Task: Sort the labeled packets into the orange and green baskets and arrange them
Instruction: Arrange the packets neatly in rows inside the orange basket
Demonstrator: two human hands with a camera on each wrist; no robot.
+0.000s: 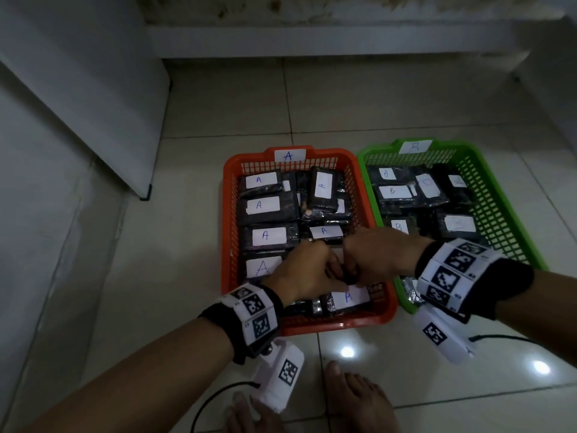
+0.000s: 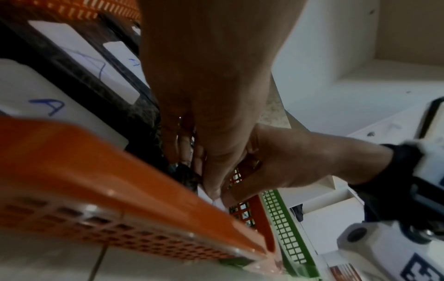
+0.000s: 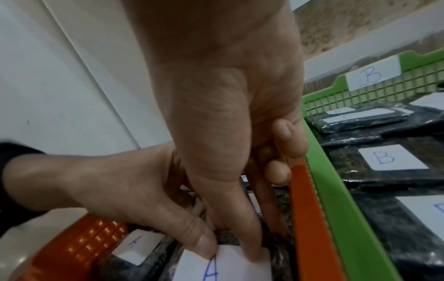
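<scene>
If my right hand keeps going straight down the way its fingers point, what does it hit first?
Most likely the A-labeled packet in the orange basket: the right hand points down at its white label, apparently already touching it, though exact contact is unclear.

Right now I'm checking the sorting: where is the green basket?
In the head view the green basket sits on the floor at the right, touching the orange basket, behind the right hand.
</scene>
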